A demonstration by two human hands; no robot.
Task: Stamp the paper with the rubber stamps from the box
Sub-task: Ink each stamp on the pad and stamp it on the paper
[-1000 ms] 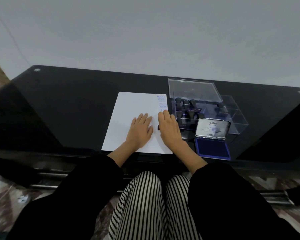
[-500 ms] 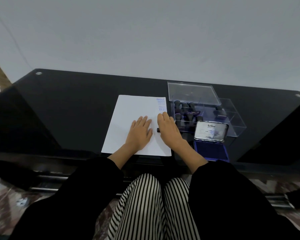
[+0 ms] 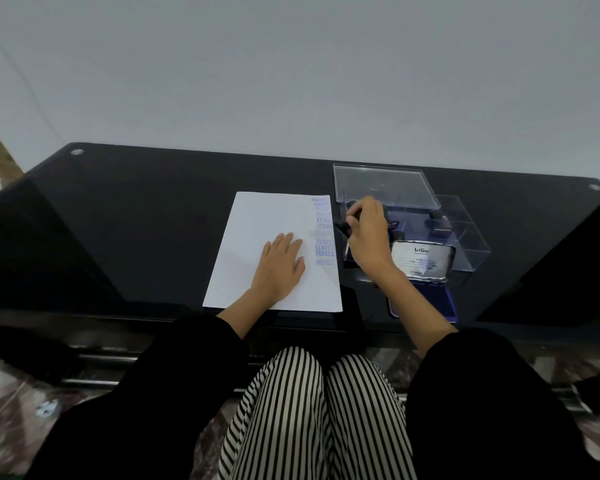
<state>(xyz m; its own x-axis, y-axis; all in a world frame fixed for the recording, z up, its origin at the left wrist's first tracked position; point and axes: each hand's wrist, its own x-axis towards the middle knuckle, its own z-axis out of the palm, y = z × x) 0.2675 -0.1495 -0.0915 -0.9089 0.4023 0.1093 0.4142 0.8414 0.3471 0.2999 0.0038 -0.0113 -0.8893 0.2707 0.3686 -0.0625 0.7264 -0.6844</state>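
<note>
I note paper [image 3: 274, 216] on table [image 3: 136, 230], left hand [image 3: 279, 268] flat on it; box [image 3: 471, 244] right of paper, lid [image 3: 383, 183] behind, ink pad [image 3: 437, 299] before.

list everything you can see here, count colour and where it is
table: one, black glass, under everything
paper: one, white, blue stamped words down its right edge, centre of the table
box: one, clear, with compartments, right of the paper
box lid: one, clear, behind the box
boxed stamps: several, dark, exact count hidden
ink pad: one, blue, silver cover open, in front of the box
held stamp: one, dark, at the box's left edge
left hand: flat on the paper
right hand: grips the held stamp
</note>
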